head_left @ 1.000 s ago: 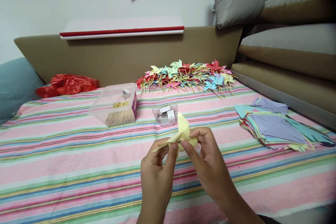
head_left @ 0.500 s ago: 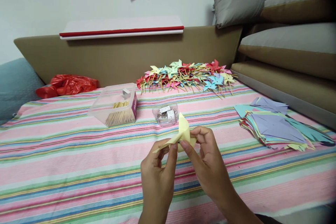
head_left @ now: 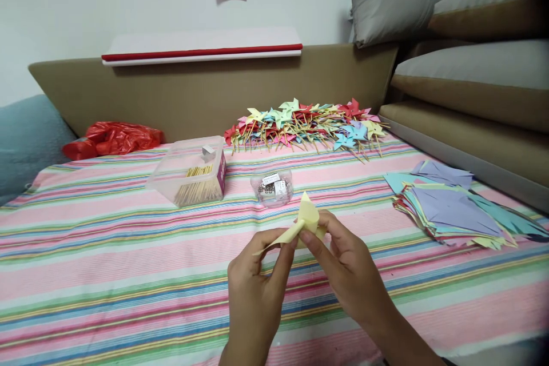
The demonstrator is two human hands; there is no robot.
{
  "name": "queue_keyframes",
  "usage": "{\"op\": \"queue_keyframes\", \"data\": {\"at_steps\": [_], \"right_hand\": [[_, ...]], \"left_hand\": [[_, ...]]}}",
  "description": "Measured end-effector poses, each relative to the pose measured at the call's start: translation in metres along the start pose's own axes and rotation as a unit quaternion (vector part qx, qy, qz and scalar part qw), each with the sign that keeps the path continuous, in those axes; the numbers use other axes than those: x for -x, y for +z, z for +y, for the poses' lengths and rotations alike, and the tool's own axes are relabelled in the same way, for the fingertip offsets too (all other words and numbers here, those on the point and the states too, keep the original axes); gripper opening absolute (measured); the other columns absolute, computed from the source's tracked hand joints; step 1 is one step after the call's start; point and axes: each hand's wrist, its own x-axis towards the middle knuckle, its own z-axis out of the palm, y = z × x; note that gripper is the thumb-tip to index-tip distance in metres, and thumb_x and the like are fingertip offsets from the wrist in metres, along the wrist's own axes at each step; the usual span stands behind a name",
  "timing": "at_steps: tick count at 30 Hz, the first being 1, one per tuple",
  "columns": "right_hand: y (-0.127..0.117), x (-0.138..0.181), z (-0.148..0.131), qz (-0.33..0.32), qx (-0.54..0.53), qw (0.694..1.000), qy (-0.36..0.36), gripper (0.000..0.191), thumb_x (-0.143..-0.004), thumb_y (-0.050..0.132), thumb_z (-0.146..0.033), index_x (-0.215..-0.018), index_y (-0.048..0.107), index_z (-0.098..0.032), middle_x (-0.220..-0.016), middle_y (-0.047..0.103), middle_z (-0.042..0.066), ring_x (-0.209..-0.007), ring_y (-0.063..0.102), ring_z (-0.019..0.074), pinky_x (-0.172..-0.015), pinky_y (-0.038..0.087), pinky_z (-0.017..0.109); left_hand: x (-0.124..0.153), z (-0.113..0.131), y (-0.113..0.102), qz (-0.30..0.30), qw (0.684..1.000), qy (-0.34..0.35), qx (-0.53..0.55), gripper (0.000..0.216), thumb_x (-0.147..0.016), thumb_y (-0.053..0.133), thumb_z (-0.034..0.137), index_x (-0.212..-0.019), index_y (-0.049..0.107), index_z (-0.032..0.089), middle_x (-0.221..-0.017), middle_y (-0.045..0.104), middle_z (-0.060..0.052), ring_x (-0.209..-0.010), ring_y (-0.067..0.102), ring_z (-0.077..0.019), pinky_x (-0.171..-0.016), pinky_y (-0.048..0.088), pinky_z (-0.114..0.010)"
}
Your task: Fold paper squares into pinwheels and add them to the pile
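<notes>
Both my hands pinch a half-folded yellow paper pinwheel [head_left: 305,222] above the striped cloth. My left hand [head_left: 256,289] grips its lower left flap between thumb and fingers. My right hand [head_left: 349,269] holds the folded centre from the right, fingers closed on the paper. Just beyond the paper sits a small clear tub of metal pins [head_left: 271,187]. A clear plastic box of wooden sticks [head_left: 191,172] stands to the left of it.
A heap of finished coloured pinwheels on sticks [head_left: 306,123] lies at the back. A stack of cut coloured paper squares [head_left: 454,207] rests at the right. A red plastic bag [head_left: 112,139] sits back left. Sofa cushions [head_left: 467,86] rise on the right.
My hands and the yellow paper have shifted slightly lower and to the right; the paper's flaps are folded in a little tighter. Nothing else has moved.
</notes>
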Motion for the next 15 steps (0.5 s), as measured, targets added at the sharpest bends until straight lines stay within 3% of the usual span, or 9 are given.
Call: {"op": "queue_keyframes", "data": {"at_steps": [7,10,13,15], "right_hand": [[-0.003,0.002,0.007,-0.013,-0.007,1.000,-0.027,0.009,-0.098,0.055,-0.034,-0.103,0.062,-0.029,-0.095,0.062,0.001,-0.092,0.060,0.0191,-0.083,0.048,0.032],[-0.009,0.002,0.005,-0.012,0.029,0.993,-0.111,0.009,-0.097,0.055,-0.025,-0.101,0.062,-0.030,-0.096,0.063,0.001,-0.096,0.060,0.0207,-0.085,0.047,0.036],[-0.017,0.003,0.001,-0.018,0.108,0.968,-0.226,0.020,-0.093,0.055,-0.014,-0.103,0.062,-0.031,-0.098,0.067,0.001,-0.103,0.060,0.0234,-0.093,0.044,0.043],[-0.023,0.004,-0.001,-0.021,0.164,0.949,-0.269,0.024,-0.091,0.057,-0.011,-0.103,0.063,-0.031,-0.099,0.070,0.001,-0.105,0.060,0.0250,-0.094,0.043,0.047]], "left_hand": [[0.002,0.002,-0.004,0.012,0.996,0.061,-0.070,0.010,-0.087,0.068,0.021,-0.092,0.074,0.027,-0.084,0.078,0.000,-0.073,0.072,-0.0174,-0.057,0.053,-0.022],[0.001,0.002,-0.013,-0.017,0.978,0.178,-0.107,0.020,-0.089,0.062,0.013,-0.102,0.071,0.026,-0.093,0.079,-0.003,-0.081,0.074,-0.0195,-0.069,0.058,-0.027],[0.001,0.001,-0.030,-0.087,0.934,0.311,-0.155,0.035,-0.088,0.059,0.005,-0.117,0.066,0.022,-0.109,0.077,-0.007,-0.102,0.071,-0.0235,-0.087,0.057,-0.033],[0.002,0.000,-0.040,-0.122,0.904,0.362,-0.190,0.041,-0.088,0.059,0.004,-0.126,0.062,0.019,-0.119,0.074,-0.010,-0.114,0.067,-0.0268,-0.094,0.055,-0.038]]}}
